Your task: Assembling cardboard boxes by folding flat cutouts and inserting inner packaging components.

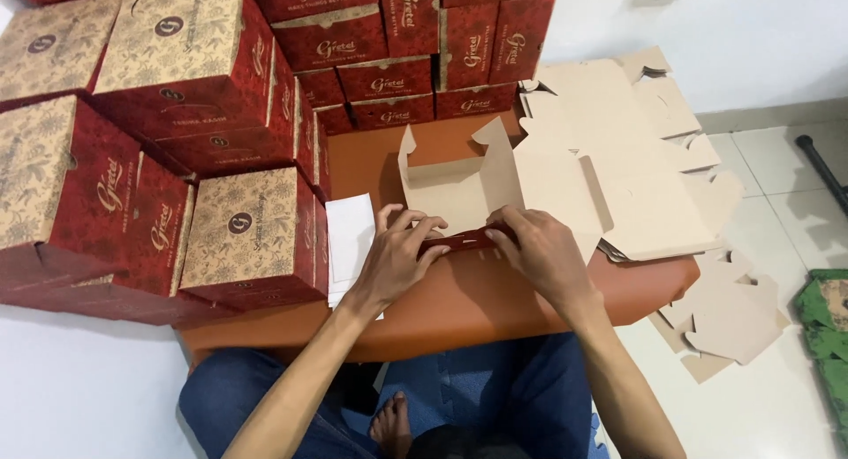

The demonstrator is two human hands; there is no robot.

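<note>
The half-folded box [459, 194] was plain brown cardboard on its inner faces, with a dark red printed outside showing only along the near flap, where a narrow red strip ran between the two hands. Its back and side walls stood upright, a rounded tab rising at each rear corner, and the open tray faced up. It sat near the middle of the orange-brown counter [459, 300], just beyond the counter's near edge. To the left, touching or nearly touching a white sheet of paper [349, 238], finished red and tan boxes [177, 141] were stacked high and hemmed in that side; more of them lined the back. To the right a stack of flat brown blanks [618, 159] lay spread over the counter's far corner and hung past its edge, with a few loose blanks [729, 318] on the tiled floor [768, 406] below. The only bare counter surface was the strip in front of the box, toward the person's knees. The left hand [397, 256] pressed on the left end of the red flap, its fingers [422, 222] curled over the fold; the right hand [539, 251] gripped the right end, fingers bent down onto the flap. Both hands seemed to pinch the flap rather than merely rest on it, though the thumbs were hidden beneath it.
</note>
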